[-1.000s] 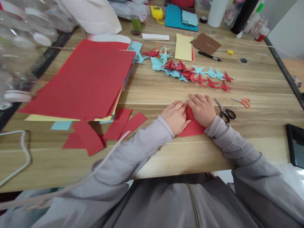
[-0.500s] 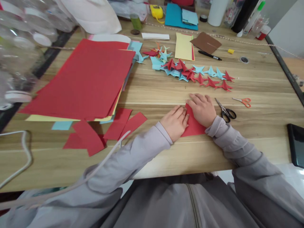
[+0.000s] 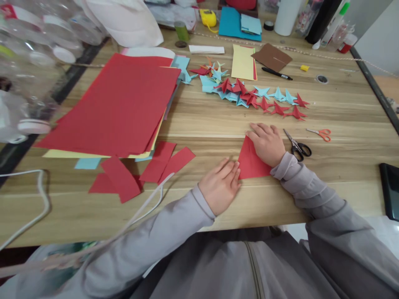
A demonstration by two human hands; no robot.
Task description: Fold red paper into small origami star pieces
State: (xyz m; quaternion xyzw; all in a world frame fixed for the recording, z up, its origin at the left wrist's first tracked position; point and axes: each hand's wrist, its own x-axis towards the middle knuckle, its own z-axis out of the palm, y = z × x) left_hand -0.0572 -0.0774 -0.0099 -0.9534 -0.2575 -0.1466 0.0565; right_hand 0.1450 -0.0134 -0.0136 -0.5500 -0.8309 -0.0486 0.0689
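Note:
A red sheet of paper (image 3: 251, 164), folded to a triangle-like shape, lies flat on the table in front of me. My right hand (image 3: 267, 143) rests palm down across its upper right part, fingers spread, and hides that side. At the lower left corner of the paper, my left hand (image 3: 220, 182) lies flat with its fingers stretched out, fingertips touching the paper's edge. Just right of my right hand are black-handled scissors (image 3: 298, 146), and beyond them small orange-handled scissors (image 3: 321, 133).
Red strips (image 3: 123, 178) and a large stack of coloured paper (image 3: 115, 108) lie to the left. Folded red and blue paper cranes (image 3: 249, 93) sit behind my hands. A white cable (image 3: 40, 195) runs along the left; a black device (image 3: 389, 189) is at the right edge.
My left hand has slid down and left along the paper's left edge, uncovering more of the red sheet. My right hand stays pressed on it.

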